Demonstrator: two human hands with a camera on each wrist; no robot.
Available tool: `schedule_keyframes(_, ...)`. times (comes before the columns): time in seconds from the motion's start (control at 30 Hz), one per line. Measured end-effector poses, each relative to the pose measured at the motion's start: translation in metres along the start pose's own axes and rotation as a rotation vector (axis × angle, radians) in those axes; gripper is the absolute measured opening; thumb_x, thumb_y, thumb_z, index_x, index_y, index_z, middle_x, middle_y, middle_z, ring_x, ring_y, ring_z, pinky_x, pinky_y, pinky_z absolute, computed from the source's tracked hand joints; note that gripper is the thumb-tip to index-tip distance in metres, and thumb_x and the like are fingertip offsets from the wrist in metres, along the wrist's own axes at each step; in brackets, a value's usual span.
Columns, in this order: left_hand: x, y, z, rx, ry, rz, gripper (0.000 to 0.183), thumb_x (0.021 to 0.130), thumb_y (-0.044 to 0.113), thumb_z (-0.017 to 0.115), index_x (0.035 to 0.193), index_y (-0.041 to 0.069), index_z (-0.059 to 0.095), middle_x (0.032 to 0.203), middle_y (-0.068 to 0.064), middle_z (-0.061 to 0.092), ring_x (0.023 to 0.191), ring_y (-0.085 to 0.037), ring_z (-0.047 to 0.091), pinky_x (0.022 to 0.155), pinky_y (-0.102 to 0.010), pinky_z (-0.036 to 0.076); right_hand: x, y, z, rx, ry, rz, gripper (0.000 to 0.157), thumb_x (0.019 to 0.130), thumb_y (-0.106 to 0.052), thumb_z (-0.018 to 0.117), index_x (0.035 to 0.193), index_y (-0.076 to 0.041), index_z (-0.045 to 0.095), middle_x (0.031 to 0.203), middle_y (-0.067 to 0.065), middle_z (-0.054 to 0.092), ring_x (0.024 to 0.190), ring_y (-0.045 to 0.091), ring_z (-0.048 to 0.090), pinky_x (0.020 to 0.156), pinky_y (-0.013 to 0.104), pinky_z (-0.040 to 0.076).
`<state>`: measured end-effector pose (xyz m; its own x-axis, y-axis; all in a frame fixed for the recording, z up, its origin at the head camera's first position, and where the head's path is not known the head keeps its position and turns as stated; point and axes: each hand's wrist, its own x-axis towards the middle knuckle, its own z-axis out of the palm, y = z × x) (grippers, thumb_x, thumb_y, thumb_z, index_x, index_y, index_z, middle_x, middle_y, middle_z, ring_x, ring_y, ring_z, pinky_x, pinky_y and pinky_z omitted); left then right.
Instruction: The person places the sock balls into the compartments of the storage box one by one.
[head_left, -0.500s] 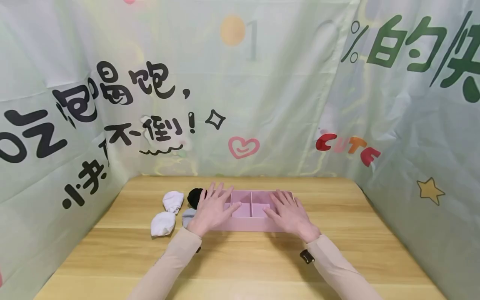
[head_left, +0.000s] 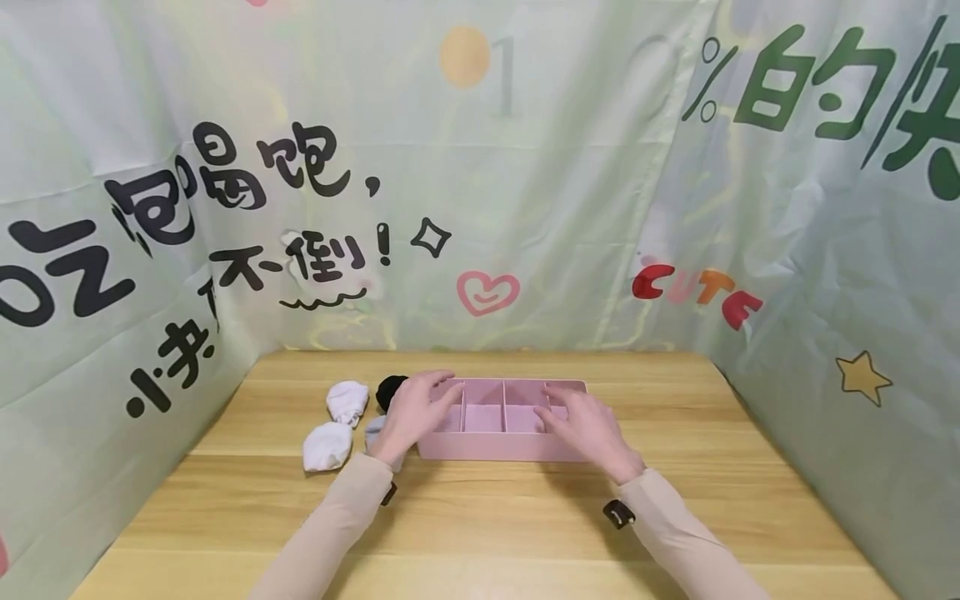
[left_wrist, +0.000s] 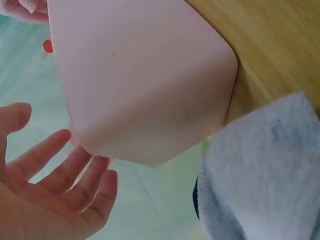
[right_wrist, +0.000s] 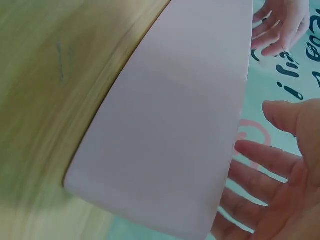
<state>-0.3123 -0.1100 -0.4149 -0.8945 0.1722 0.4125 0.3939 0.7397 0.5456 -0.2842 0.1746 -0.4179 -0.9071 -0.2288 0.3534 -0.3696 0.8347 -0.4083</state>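
Observation:
A pink divided box (head_left: pixel 495 447) sits on the wooden table, its open compartments facing up. My left hand (head_left: pixel 412 415) hovers over the box's left end, fingers relaxed and thumb apart. Over the right end is my right hand (head_left: pixel 588 425), its fingers loosely bent. In the left wrist view the left fingertips (left_wrist: pixel 82 157) come right at the box's rim, with nothing gripped. The right wrist view has the right fingers (right_wrist: pixel 255 182) beside the rim, the thumb spread. Just left of the left hand lie a grey rolled cloth bundle (head_left: pixel 375 431) and a black one (head_left: pixel 390 392), both partly hidden.
Two white cloth bundles (head_left: pixel 327 447) lie farther left on the table (head_left: pixel 480 525). Printed fabric walls (head_left: pixel 555 208) enclose the table at the back and both sides. A dark strap device (head_left: pixel 618 514) is on the right wrist.
Both hands have lifted and curled slightly, from fingers stretched flat over the box to a looser bend. The left hand has shifted a little left. The box and bundles stay put.

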Motion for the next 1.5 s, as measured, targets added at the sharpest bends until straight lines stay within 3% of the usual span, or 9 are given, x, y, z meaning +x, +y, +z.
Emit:
schedule_keyframes(0.2,0.003,-0.006,-0.010,-0.149,-0.010,-0.014,0.032,0.092,0.043,0.066,0.113,0.020,0.073,0.103,0.002,0.074,0.089,-0.014,0.067,0.080,-0.036,0.054,0.003,0.006,-0.004,0.238,-0.004,0.093,0.027,0.092,-0.025,0.068,0.111,-0.006,0.073,0.091,0.004,0.073,0.080,0.017,0.063,0.066,0.029,0.050)
schedule_keyframes(0.3,0.005,-0.012,-0.016,-0.206,-0.052,0.003,0.030,0.092,0.042,0.068,0.110,0.019,0.074,0.104,-0.001,0.075,0.089,-0.013,0.066,0.081,-0.036,0.054,0.004,0.009,-0.008,0.325,0.007,0.147,0.023,0.091,-0.019,0.069,0.108,-0.004,0.073,0.089,0.006,0.072,0.077,0.015,0.060,0.065,0.026,0.047)
schedule_keyframes(0.47,0.004,-0.022,-0.025,-0.273,-0.113,0.011,0.027,0.091,0.029,0.071,0.111,0.010,0.073,0.104,-0.002,0.074,0.094,-0.017,0.066,0.086,-0.041,0.053,0.000,0.020,-0.015,0.388,0.041,0.197,0.026,0.091,-0.019,0.069,0.111,-0.003,0.071,0.099,0.010,0.073,0.085,0.018,0.063,0.071,0.027,0.050)
schedule_keyframes(0.67,0.000,-0.043,-0.030,-0.321,-0.123,0.008,0.024,0.090,0.020,0.072,0.111,0.009,0.073,0.102,-0.001,0.074,0.089,-0.013,0.067,0.079,-0.029,0.054,-0.004,0.036,-0.020,0.426,0.060,0.257,0.028,0.091,-0.018,0.069,0.114,-0.002,0.070,0.108,0.014,0.071,0.090,0.019,0.063,0.071,0.023,0.050)
schedule_keyframes(0.9,-0.006,-0.059,-0.045,-0.404,-0.126,-0.069,0.024,0.091,0.018,0.071,0.112,0.008,0.072,0.108,-0.010,0.073,0.094,-0.017,0.067,0.082,-0.030,0.054,-0.010,0.050,-0.021,0.505,0.046,0.328,0.034,0.090,-0.019,0.071,0.118,0.000,0.068,0.112,0.018,0.067,0.089,0.018,0.059,0.071,0.022,0.049)
schedule_keyframes(1.0,-0.010,-0.070,-0.054,-0.442,-0.112,-0.103,0.026,0.089,0.022,0.073,0.112,0.009,0.071,0.111,-0.013,0.072,0.096,-0.015,0.068,0.083,-0.026,0.053,-0.012,0.056,-0.021,0.595,0.005,0.344,0.041,0.091,-0.018,0.070,0.126,0.002,0.061,0.123,0.023,0.061,0.098,0.020,0.060,0.074,0.022,0.051)
schedule_keyframes(1.17,-0.018,-0.091,-0.067,-0.518,-0.125,-0.161,0.041,0.086,0.024,0.077,0.118,0.000,0.067,0.119,-0.023,0.067,0.098,-0.013,0.067,0.081,-0.021,0.052,-0.014,0.064,-0.020,0.732,-0.080,0.356,0.051,0.093,-0.015,0.067,0.137,0.004,0.051,0.138,0.027,0.051,0.114,0.028,0.058,0.082,0.027,0.053)
schedule_keyframes(1.5,-0.035,-0.126,-0.094,-0.554,-0.155,-0.236,0.044,0.087,0.017,0.075,0.124,-0.003,0.063,0.123,-0.022,0.066,0.098,-0.007,0.066,0.084,-0.021,0.053,-0.019,0.071,-0.020,0.764,-0.214,0.352,0.065,0.093,-0.018,0.068,0.149,-0.002,0.038,0.152,0.023,0.038,0.133,0.042,0.046,0.090,0.030,0.050)
